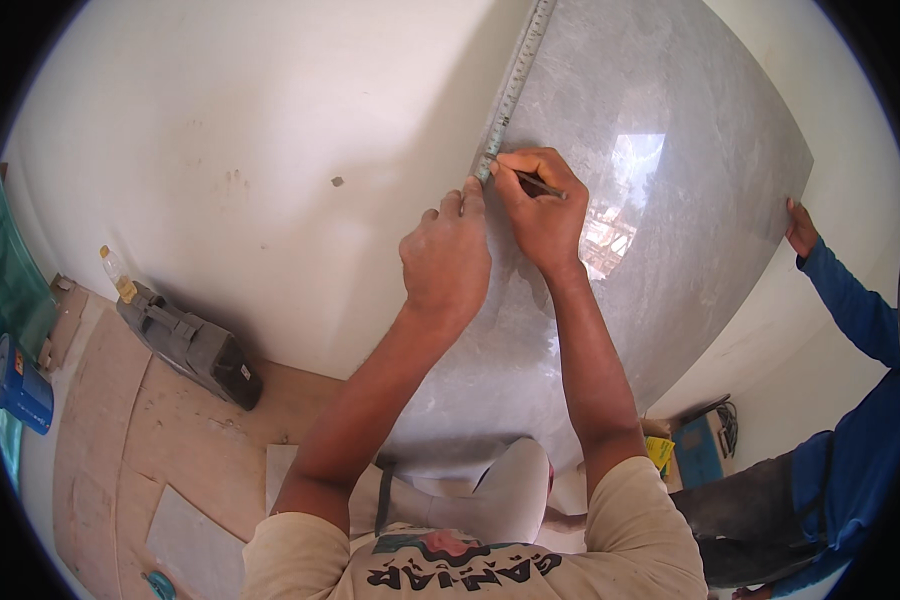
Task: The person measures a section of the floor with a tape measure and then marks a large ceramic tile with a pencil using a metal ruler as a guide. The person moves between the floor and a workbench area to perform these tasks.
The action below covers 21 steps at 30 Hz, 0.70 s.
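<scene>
The large grey tile [660, 230] leans upright against the white wall [220, 150], and everything sits around it. Along its left edge runs a metal ruler [515, 85], which my left hand [445, 260] presses flat with closed fingers at the lower end. Just beside it, on the tile face, my right hand [542, 215] pinches a pencil [530, 182], tip at the ruler. At the tile's right edge another person's hand [800, 228] grips it. Left of the tile, on the floor, lies a dark tool case [190, 345].
</scene>
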Each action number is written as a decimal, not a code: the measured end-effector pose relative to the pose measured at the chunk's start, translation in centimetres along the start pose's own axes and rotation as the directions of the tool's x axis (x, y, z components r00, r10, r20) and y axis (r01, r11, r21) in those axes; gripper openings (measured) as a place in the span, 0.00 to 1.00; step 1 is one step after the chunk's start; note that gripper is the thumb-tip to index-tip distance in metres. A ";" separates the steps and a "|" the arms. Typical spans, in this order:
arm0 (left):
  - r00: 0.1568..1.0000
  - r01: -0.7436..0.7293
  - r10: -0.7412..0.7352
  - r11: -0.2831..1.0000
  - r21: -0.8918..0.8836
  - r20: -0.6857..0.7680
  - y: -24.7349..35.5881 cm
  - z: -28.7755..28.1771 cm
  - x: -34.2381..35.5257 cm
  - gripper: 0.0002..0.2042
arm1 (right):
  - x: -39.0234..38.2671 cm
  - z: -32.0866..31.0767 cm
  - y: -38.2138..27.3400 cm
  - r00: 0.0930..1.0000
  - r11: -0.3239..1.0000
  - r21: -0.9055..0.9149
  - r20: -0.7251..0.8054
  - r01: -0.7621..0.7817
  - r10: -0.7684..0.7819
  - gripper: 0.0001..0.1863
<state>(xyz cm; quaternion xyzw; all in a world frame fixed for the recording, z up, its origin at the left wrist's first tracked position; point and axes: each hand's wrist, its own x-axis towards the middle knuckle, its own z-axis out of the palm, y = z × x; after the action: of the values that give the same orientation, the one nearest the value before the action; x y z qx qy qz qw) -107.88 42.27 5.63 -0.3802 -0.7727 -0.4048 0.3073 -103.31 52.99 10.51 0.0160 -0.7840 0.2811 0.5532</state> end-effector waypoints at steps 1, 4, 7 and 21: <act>1.000 0.001 -0.001 1.000 0.001 0.002 0.0 0.0 0.0 0.19 | 0.0 0.0 0.0 1.000 1.000 -0.010 -0.001 0.006 -0.006 0.03; 1.000 0.001 -0.001 1.000 0.000 0.003 0.0 0.0 0.0 0.19 | 0.0 0.0 0.0 1.000 1.000 -0.024 0.004 0.012 -0.012 0.03; 1.000 -0.001 0.001 1.000 -0.009 -0.005 0.1 -0.1 0.0 0.19 | 0.0 0.1 0.1 1.000 0.999 -0.032 0.007 0.015 -0.015 0.02; 0.994 -0.071 0.076 0.996 0.055 -0.083 -0.3 0.6 0.0 0.18 | 0.4 0.4 -0.2 0.999 0.997 -0.075 0.015 0.032 -0.031 0.03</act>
<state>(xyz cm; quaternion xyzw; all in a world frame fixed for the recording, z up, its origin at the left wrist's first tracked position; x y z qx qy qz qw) -108.25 42.66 5.16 -0.3827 -0.7548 -0.3886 0.3643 -103.72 52.79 10.84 0.0093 -0.7974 0.2426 0.5524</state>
